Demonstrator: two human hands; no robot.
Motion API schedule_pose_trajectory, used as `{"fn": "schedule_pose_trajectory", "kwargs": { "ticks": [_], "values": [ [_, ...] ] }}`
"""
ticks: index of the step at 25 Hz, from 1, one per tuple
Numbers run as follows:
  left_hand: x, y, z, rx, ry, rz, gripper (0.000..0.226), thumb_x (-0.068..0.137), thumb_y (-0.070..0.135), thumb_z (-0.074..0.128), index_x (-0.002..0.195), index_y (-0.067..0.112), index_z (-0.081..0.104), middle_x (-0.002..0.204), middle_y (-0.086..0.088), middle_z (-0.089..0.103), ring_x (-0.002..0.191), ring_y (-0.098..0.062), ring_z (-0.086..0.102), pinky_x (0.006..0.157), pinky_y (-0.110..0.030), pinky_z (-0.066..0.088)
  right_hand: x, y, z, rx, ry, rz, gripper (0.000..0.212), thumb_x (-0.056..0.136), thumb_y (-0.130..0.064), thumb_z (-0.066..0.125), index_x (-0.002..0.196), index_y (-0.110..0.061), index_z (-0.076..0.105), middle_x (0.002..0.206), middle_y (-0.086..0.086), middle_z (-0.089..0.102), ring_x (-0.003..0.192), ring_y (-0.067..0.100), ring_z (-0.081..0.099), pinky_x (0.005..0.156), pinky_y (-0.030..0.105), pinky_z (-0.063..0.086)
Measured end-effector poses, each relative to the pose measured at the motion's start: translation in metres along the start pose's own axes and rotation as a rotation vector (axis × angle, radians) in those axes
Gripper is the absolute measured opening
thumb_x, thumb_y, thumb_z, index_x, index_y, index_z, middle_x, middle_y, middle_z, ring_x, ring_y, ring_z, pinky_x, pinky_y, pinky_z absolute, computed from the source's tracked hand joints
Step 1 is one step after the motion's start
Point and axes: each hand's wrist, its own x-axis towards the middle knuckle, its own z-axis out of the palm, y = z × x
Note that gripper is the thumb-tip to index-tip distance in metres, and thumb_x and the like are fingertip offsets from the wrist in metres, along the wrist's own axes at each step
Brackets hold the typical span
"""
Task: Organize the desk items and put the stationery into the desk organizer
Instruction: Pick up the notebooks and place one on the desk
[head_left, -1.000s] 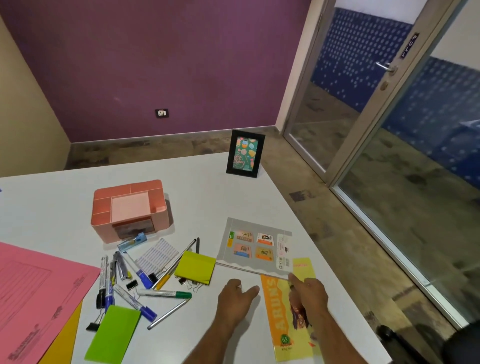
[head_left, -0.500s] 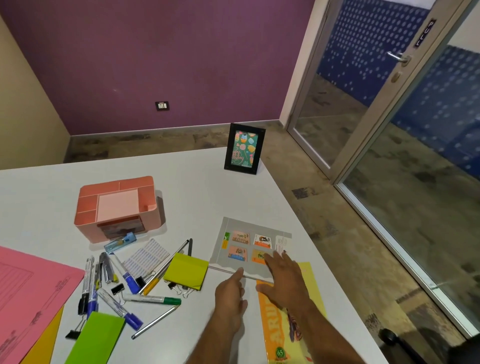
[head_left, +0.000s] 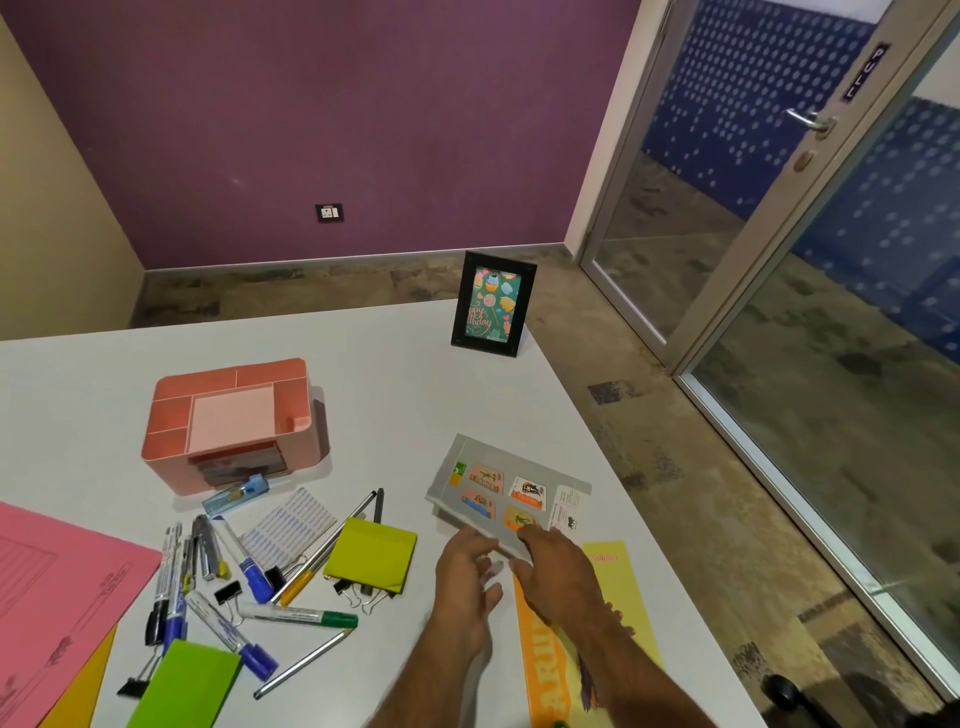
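Observation:
A grey notebook (head_left: 511, 486) with small pictures on its cover lies right of centre on the white desk (head_left: 395, 395). My left hand (head_left: 462, 579) and my right hand (head_left: 553, 571) both grip its near edge, which is raised a little off the desk. A yellow and orange notebook (head_left: 621, 587) lies under my right forearm. The pink desk organizer (head_left: 234, 421) stands to the left, apart from both hands. Several markers (head_left: 249, 561) and pens (head_left: 301, 662), binder clips (head_left: 363, 597) and a yellow sticky pad (head_left: 371, 553) lie scattered between them.
A black photo frame (head_left: 491, 304) stands at the desk's far right corner. A pink folder (head_left: 57, 597) and a green pad (head_left: 182, 686) lie at the near left. A sheet of labels (head_left: 288, 525) and a small blue item (head_left: 236, 493) lie before the organizer. The desk edge runs diagonally at right.
Both hands have moved forward from the yellow notebook to the grey notebook's near edge and taken hold of it. The camera has shifted slightly.

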Motion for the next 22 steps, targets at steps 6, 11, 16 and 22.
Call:
{"fn": "schedule_pose_trajectory", "kwargs": {
  "ticks": [6,11,16,22],
  "values": [
    [0.007,0.030,0.006,0.176,-0.056,0.130,0.032,0.091,0.007,0.058,0.118,0.023,0.060,0.115,-0.009,0.064,0.094,-0.021,0.062,0.080,-0.039,0.054,0.013,-0.006,-0.023,-0.012,0.334,0.015,0.024,0.082,-0.005,0.066,0.104,-0.014,0.069,0.087,0.008,0.076,0.077,0.032,0.071,0.064,0.037,0.056],
    [0.013,0.053,-0.010,0.388,0.036,0.282,0.042,0.085,0.018,0.072,0.122,0.024,0.054,0.134,-0.006,0.056,0.116,-0.022,0.057,0.090,-0.036,0.047,0.014,-0.010,-0.059,0.115,0.641,-0.033,0.020,0.083,-0.003,0.064,0.101,-0.008,0.070,0.081,0.010,0.073,0.067,0.035,0.067,0.059,0.038,0.054],
    [0.004,0.076,-0.026,0.399,0.074,0.386,0.078,0.082,0.019,0.077,0.147,0.015,0.035,0.146,-0.006,0.045,0.133,-0.025,0.046,0.108,-0.044,0.042,0.011,-0.031,-0.076,0.906,0.480,0.077,0.023,0.103,-0.021,0.044,0.106,-0.011,0.065,0.091,0.005,0.073,0.080,0.024,0.070,0.066,0.040,0.059],
    [0.001,0.083,-0.046,0.250,-0.097,0.346,0.026,0.090,0.005,0.065,0.113,0.017,0.062,0.111,-0.015,0.072,0.098,-0.038,0.070,0.089,-0.056,0.055,0.004,-0.043,-0.060,1.200,0.149,0.280,0.025,0.103,-0.019,0.045,0.111,-0.018,0.069,0.096,0.007,0.077,0.083,0.026,0.074,0.074,0.045,0.061]
  ]
}}
